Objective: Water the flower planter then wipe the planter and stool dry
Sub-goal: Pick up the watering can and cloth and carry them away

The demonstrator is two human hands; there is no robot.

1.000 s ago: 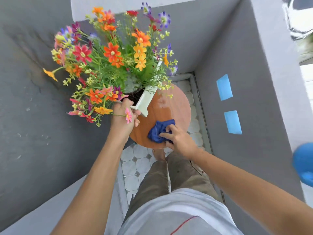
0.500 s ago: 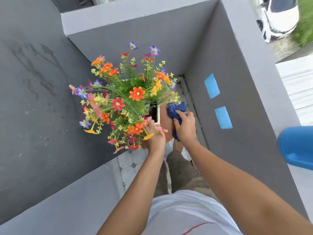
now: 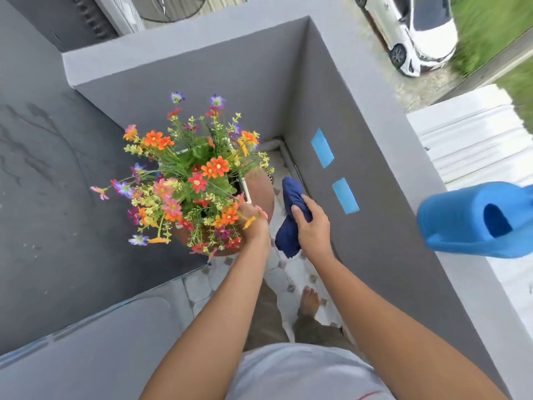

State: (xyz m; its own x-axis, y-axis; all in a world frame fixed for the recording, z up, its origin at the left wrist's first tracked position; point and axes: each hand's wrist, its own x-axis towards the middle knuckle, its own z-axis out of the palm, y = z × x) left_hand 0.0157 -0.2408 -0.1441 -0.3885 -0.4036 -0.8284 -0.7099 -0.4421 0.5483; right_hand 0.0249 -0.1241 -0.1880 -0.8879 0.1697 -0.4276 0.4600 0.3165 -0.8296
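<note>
Bright, even daylight; soft shadows only. Wide-angle bending at edges. Slight motion blur toward right edge.

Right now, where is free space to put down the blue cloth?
The stool shows one bare strip on its right side, between the planter and its rim. The ledge left of the watering can is also bare. Elsewhere flowers and the left hand crowd the stool. The right hand holds the cloth.
</note>
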